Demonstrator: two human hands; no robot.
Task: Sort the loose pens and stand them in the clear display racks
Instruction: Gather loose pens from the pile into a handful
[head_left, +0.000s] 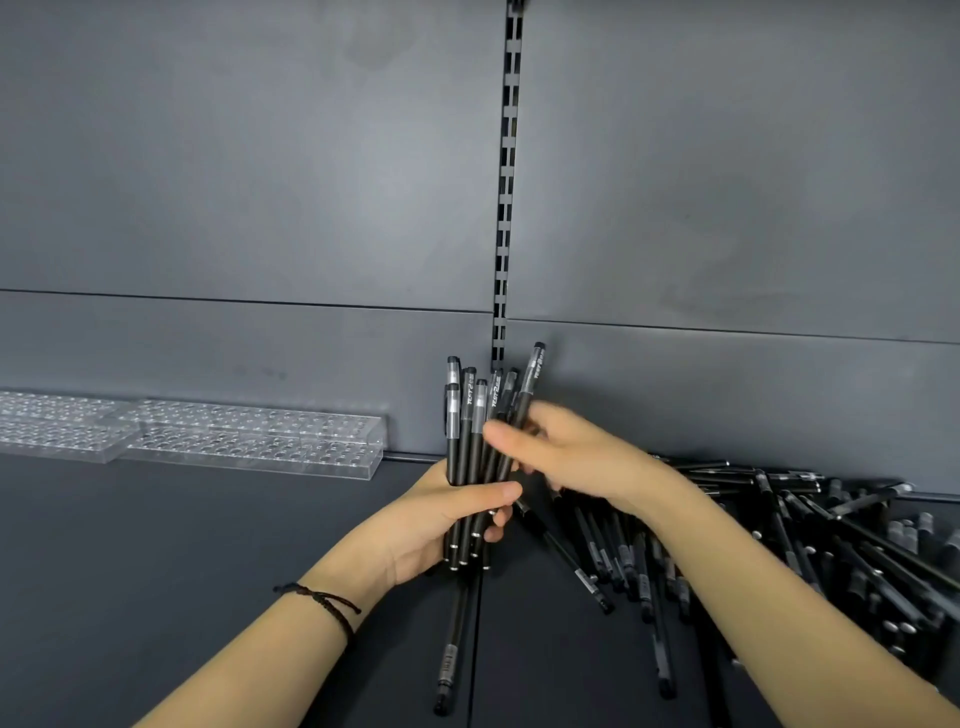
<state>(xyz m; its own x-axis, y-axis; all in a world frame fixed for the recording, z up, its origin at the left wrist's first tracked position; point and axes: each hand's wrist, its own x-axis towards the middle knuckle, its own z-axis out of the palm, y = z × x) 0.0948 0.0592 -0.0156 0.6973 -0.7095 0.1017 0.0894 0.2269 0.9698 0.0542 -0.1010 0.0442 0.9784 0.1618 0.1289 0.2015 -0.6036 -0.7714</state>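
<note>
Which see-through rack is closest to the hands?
The right rack: its end lies nearest the left hand. The other rack sits farther left, cut off by the picture's edge.

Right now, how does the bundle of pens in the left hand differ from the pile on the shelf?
The bundle stands roughly upright, gripped by the left hand; the pile lies flat on the shelf. The bundle's pens run nearly parallel; the pile's pens cross at all angles. Both are black pens.

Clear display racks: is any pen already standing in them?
No, the clear display racks show only empty holes; pens are in the left hand and the loose pile.
</note>
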